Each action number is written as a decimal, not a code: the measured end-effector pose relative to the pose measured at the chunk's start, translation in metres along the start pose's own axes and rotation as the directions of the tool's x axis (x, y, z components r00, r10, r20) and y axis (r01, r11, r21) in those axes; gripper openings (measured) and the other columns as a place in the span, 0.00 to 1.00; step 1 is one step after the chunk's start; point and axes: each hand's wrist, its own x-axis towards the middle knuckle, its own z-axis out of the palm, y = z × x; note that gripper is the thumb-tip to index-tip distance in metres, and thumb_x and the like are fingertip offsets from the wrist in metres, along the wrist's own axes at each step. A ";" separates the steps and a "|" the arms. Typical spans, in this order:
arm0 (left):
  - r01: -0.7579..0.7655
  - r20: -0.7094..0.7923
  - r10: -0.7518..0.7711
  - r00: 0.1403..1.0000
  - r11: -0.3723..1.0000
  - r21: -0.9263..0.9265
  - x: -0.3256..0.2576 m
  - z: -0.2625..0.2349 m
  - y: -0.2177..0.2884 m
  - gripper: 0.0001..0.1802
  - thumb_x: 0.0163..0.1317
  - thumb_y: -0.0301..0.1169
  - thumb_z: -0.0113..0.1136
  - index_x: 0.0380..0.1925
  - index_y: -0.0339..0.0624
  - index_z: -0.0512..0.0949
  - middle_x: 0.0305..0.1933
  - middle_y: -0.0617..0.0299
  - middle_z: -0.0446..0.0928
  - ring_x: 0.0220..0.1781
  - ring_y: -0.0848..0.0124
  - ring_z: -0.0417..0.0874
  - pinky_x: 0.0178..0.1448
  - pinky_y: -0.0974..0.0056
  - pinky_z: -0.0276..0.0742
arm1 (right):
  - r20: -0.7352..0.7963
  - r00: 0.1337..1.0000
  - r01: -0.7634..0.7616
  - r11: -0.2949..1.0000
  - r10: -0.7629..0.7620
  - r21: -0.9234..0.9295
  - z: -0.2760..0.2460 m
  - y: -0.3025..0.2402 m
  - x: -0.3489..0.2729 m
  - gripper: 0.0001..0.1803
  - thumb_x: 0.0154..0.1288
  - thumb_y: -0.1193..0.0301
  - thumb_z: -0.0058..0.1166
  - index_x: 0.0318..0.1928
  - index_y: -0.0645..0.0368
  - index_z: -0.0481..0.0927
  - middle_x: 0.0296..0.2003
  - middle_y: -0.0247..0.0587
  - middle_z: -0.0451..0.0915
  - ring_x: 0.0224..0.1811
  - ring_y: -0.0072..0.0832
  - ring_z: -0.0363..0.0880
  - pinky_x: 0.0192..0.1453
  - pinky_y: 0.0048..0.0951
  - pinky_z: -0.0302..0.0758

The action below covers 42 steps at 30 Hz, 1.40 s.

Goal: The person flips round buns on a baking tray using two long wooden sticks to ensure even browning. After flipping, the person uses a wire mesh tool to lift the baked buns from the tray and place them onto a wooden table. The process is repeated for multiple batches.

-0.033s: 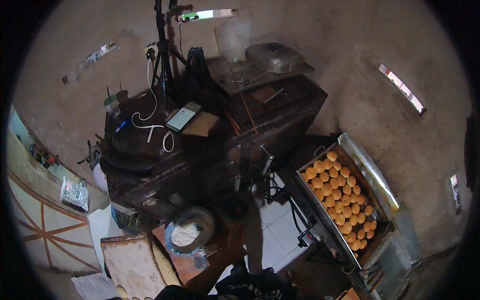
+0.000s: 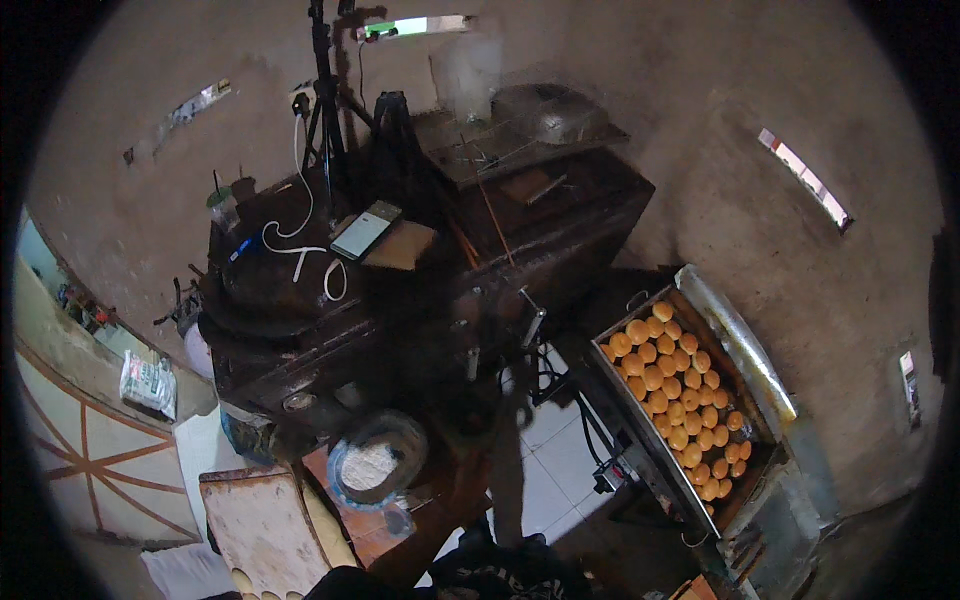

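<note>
A shiny metal tray (image 2: 745, 345) is holding matt orange dough balls (image 2: 672, 392); the dark machine (image 2: 400, 290) is looking greasy, the wooden board (image 2: 262, 525) rough and floury.

Dim, grainy fisheye view: daylight enters through narrow wall slits (image 2: 805, 178) far and right, deep shadow centre, edges bending into black.

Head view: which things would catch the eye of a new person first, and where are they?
The brightest thing is the metal tray at the right, filled with rows of round orange buns. At the centre stands a big dark machine, with a phone and a white cable on top. Below it, at the lower left, sits a bowl of white flour.
</note>
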 end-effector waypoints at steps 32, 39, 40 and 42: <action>0.426 0.157 -0.565 0.810 0.384 -0.819 -0.032 0.045 -0.109 0.38 0.55 0.38 0.67 0.66 0.38 0.68 0.59 0.42 0.73 0.55 0.49 0.77 0.60 0.49 0.73 | -0.549 0.495 0.743 0.656 -0.674 -0.135 -0.309 -0.536 0.413 0.21 0.79 0.53 0.41 0.65 0.39 0.79 0.75 0.59 0.55 0.80 0.58 0.44 0.81 0.56 0.44; 0.212 -0.184 -0.190 0.964 0.971 0.111 -0.021 -0.013 -0.052 0.31 0.55 0.35 0.64 0.59 0.37 0.72 0.52 0.42 0.74 0.52 0.45 0.78 0.58 0.46 0.74 | -0.770 0.402 0.849 0.516 -0.495 0.112 -0.292 -0.455 0.311 0.21 0.80 0.63 0.36 0.58 0.60 0.80 0.59 0.57 0.69 0.65 0.51 0.65 0.72 0.47 0.60; 0.183 -0.227 -0.145 0.963 0.971 0.153 -0.003 -0.040 -0.025 0.26 0.59 0.34 0.61 0.57 0.37 0.73 0.50 0.44 0.76 0.50 0.46 0.79 0.57 0.46 0.75 | -0.794 0.402 0.849 0.511 -0.456 0.136 -0.286 -0.426 0.288 0.22 0.79 0.62 0.37 0.57 0.61 0.80 0.58 0.57 0.70 0.63 0.50 0.67 0.71 0.46 0.61; 0.195 -0.361 -0.103 0.927 0.954 0.227 0.019 -0.101 0.014 0.18 0.67 0.34 0.57 0.53 0.37 0.75 0.45 0.46 0.78 0.48 0.48 0.81 0.56 0.48 0.76 | -0.819 0.401 0.850 0.500 -0.410 0.166 -0.257 -0.385 0.251 0.25 0.79 0.59 0.35 0.52 0.62 0.82 0.54 0.56 0.72 0.61 0.48 0.69 0.68 0.45 0.64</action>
